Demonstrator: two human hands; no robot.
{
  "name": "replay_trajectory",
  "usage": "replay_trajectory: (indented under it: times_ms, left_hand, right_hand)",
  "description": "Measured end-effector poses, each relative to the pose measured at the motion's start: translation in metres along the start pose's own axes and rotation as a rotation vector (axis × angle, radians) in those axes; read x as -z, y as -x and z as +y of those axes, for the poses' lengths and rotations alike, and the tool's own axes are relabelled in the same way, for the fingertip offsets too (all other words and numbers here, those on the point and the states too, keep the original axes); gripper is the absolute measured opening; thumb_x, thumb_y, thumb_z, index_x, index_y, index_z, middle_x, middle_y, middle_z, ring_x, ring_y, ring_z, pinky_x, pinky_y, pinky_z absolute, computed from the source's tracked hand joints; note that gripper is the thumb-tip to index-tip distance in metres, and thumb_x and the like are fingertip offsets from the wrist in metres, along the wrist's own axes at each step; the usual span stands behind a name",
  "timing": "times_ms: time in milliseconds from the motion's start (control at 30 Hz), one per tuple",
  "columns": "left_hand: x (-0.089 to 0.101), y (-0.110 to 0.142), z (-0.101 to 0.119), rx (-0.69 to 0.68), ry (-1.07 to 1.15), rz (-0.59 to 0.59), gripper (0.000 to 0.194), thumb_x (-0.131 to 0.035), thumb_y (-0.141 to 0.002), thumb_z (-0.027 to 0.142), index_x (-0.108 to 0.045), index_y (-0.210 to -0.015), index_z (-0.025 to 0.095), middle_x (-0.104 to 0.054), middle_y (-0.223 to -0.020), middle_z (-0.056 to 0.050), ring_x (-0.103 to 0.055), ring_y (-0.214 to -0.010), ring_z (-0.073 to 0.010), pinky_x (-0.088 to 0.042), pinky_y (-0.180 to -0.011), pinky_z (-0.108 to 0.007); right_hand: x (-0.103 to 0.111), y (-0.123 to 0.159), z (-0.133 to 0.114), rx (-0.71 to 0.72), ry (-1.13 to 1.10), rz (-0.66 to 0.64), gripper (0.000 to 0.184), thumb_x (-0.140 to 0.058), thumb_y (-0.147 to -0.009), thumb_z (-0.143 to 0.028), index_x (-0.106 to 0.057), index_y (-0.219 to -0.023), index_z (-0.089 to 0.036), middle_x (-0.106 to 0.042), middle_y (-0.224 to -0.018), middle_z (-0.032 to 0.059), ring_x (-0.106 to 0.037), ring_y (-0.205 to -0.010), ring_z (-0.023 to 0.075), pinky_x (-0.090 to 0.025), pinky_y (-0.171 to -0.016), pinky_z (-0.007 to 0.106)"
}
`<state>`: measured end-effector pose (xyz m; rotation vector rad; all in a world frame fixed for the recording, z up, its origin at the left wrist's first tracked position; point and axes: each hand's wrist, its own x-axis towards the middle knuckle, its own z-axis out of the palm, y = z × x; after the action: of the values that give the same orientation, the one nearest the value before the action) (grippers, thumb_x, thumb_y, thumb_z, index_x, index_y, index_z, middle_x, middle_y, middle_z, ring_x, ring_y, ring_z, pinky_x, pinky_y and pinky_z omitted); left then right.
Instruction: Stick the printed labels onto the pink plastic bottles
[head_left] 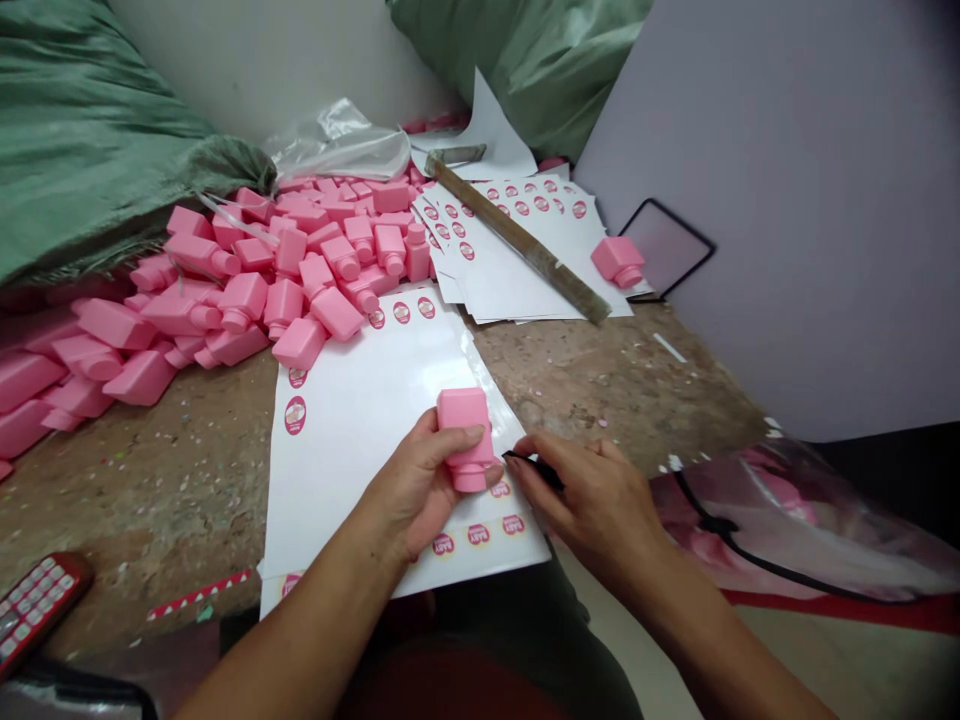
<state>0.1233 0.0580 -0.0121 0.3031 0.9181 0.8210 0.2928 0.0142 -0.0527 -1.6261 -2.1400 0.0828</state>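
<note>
A small pink plastic bottle (461,420) is gripped in my left hand (420,475), its neck tilted toward me and the thumb across its side. Just to the right, my right hand (592,480) pinches a thin black tool (541,468) whose tip points at the bottle; its exact kind is unclear. Under both lies a white sticker sheet (345,480) with round pink labels along its edges and a large bare middle. Near its front edge are several "BABY" labels (478,535). Whether a label sits on the bottle's far side is hidden.
A heap of pink bottles (285,270) covers the back left, beside a green sack (112,150). A wooden stick (525,240) weighs down more label sheets (510,285). One bottle (619,260) lies at the right by a black frame (697,235). A red calculator (37,605) sits front left.
</note>
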Motion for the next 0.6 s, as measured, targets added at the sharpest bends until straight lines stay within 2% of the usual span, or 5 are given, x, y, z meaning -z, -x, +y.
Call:
replay_trajectory:
  times_ms: [267,600]
  left_hand:
    - [0.0058,-0.0041,-0.0004,0.024,0.001,-0.031,0.019,-0.063,-0.076,0.008,-0.06,-0.093,0.015,-0.06,-0.111,-0.009,-0.056,-0.101,-0.0213,-0.044,-0.099,-0.062]
    - [0.0074,-0.0034,-0.0021,0.015,0.011,-0.051,0.024,-0.063,-0.075,0.007,-0.06,-0.097,0.015,-0.059,-0.112,-0.009,-0.057,-0.101,-0.0209,-0.042,-0.1,-0.063]
  right_hand:
    - [0.0006,-0.0001,0.0009,0.0,-0.01,-0.008,0.017,-0.048,-0.094,-0.026,-0.059,-0.082,-0.021,-0.067,-0.066,-0.0025,-0.058,-0.055,0.015,-0.027,-0.064,0.032]
    - [-0.0009,-0.0039,-0.002,0.057,0.073,0.037,0.021,-0.047,-0.094,-0.024,-0.057,-0.077,-0.02,-0.065,-0.062,-0.0015,-0.053,-0.05,0.0148,-0.026,-0.062,0.032]
